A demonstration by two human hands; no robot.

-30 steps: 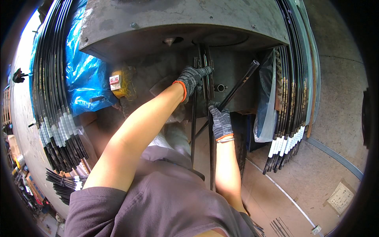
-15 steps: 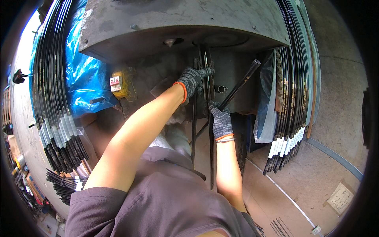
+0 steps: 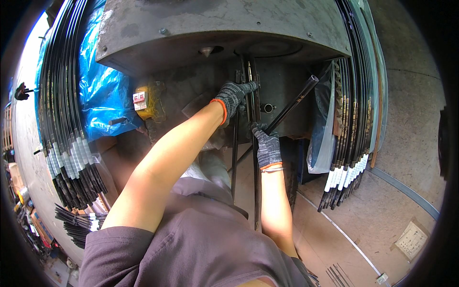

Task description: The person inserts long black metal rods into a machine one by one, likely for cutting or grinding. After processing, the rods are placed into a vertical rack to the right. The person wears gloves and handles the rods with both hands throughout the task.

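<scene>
Both my hands wear grey knit gloves with orange cuffs. My left hand (image 3: 235,98) is closed around an upright dark rod (image 3: 249,71), just below the front of a grey metal machine (image 3: 224,21). Lower and to the right, my right hand (image 3: 267,146) is closed on a slanting black tube (image 3: 292,102), whose open end points up and right. The tube's lower part passes behind the upright bars and comes out at lower left. A long dark bar (image 3: 256,191) runs down beside my right wrist. My fingertips are partly hidden.
Bundles of black rods with white bands hang at the left (image 3: 62,95) and right (image 3: 356,110). A metal cone tip (image 3: 206,51) juts from the machine's underside. Beside blue plastic sheeting (image 3: 103,91) sits a red-and-white switch (image 3: 139,101). A short round pipe end (image 3: 267,108) sticks out near the tube.
The slanting tube has shifted slightly up and right, and its gold marking catches more light. Both hands keep nearly the same place and grip.
</scene>
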